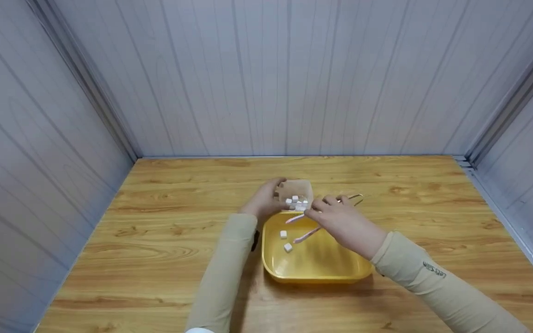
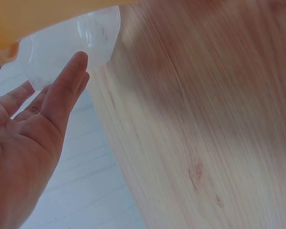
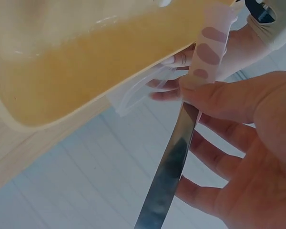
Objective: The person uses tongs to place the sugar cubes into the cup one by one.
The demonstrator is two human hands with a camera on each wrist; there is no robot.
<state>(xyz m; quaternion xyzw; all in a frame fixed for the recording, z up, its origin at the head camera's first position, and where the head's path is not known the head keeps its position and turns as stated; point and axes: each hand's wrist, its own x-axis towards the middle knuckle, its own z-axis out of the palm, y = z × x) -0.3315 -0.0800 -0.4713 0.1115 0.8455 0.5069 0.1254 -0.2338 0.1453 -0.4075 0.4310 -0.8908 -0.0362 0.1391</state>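
Note:
My left hand point(image 1: 264, 198) grips the left side of a small clear plastic container point(image 1: 300, 187), thumb in front and fingers behind. Several white cubes point(image 1: 295, 198) lie in its near part. In the left wrist view the fingers point(image 2: 62, 90) rest against the container's wall. Tongs point(image 1: 306, 235) with pink-and-white sleeved arms and a metal bend are held in my right hand point(image 1: 347, 226), between thumb and fingers. Their tips stand apart over a yellow basin point(image 1: 317, 279), with nothing between them. Inside the basin, toward its left, lie a white cube point(image 1: 283, 234) and another cube point(image 1: 288, 247).
The container sits against the basin's far rim. Both stand on a wood-grain table point(image 1: 169, 259). Pale panelled walls point(image 1: 266, 83) enclose the table at the back and both sides. Sleeved forearms reach in from the front.

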